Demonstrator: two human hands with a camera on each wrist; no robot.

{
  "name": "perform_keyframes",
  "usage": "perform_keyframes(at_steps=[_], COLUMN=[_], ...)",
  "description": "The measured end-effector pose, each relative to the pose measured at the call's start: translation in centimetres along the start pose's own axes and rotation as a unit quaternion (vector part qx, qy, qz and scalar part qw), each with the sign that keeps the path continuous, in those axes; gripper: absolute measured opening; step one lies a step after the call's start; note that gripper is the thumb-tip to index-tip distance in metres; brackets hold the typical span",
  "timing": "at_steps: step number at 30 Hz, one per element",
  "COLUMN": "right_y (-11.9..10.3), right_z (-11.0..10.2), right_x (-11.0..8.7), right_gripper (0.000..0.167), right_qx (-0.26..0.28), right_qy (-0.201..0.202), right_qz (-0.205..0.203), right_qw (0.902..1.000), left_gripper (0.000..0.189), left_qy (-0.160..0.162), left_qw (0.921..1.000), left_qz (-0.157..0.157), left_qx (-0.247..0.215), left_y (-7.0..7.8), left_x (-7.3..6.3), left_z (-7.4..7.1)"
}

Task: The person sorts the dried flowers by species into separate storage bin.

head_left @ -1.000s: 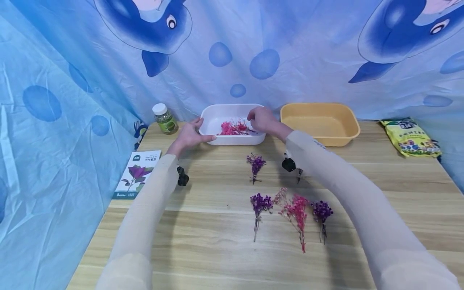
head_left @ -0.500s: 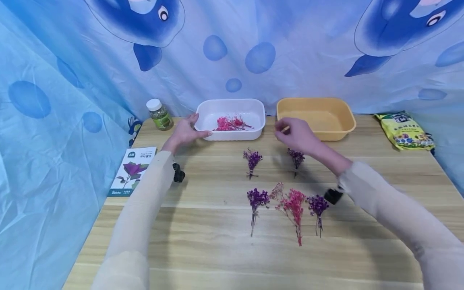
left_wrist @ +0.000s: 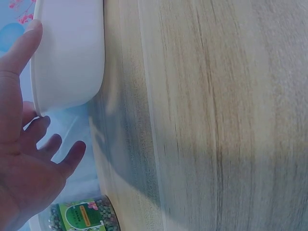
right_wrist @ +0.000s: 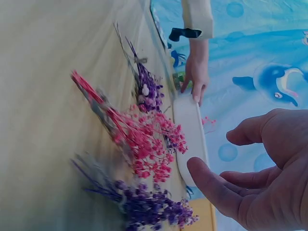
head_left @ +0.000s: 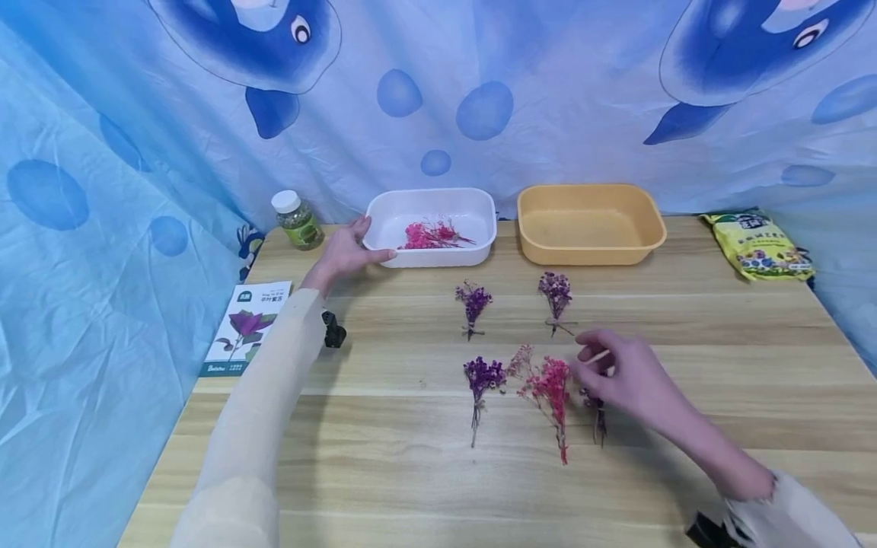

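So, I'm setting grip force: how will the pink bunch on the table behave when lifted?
The pink bunch is probably very light, being just thin stems and tiny blooms. Its finely branched heads look dry, so they could shed if squeezed. The splayed branches should keep it from rolling far.

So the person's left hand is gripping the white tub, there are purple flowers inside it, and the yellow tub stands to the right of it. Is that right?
Not quite: the flowers inside the white tub are pink, not purple, as the head view shows. The left hand does grip that tub, and the yellow tub stands to its right.
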State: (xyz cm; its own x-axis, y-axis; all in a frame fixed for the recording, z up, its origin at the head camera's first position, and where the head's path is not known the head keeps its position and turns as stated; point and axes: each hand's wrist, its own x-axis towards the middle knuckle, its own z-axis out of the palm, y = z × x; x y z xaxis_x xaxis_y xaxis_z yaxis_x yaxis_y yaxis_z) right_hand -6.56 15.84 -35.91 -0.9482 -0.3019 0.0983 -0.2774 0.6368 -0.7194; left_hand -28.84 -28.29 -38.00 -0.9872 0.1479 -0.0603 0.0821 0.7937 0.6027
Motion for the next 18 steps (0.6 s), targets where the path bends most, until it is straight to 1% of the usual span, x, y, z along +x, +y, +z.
perform_keyframes(at_steps=[3,7,10,15,18], right_y=[0.1,0.1,0.2,0.3,0.3], right_z=[0.3,0.8,1.2,2.3,3.0], right_x=[-1.5,-2.4,-2.9,-3.2,-3.4], right_gripper=[0.044,0.047,0.048,0.053,0.057], right_qx=[-0.004,-0.020,-0.024,-0.014,-0.021], right_qy=[0.003,0.002,-0.003,-0.021,-0.016], right_qz=[0.012,0.004,0.005,0.038,0.045], right_qw=[0.9999,0.9998,0.9997,0.9989,0.9986], left_gripper=[0.109,0.110,0.111,0.111,0.110], left_qy=[0.002,0.006,0.006,0.008,0.007], left_qw=[0.9998,0.9990,0.9986,0.9985,0.9986], left_qz=[-0.007,-0.013,-0.015,-0.020,-0.018], left_qx=[-0.019,-0.042,-0.050,-0.050,-0.050], left_y=[0.0,-0.4,-0.6,-0.4,-0.3], left_x=[0.0,-0.1,-0.1,-0.1,0.0], left_z=[0.2,0.3,0.4,0.5,0.5])
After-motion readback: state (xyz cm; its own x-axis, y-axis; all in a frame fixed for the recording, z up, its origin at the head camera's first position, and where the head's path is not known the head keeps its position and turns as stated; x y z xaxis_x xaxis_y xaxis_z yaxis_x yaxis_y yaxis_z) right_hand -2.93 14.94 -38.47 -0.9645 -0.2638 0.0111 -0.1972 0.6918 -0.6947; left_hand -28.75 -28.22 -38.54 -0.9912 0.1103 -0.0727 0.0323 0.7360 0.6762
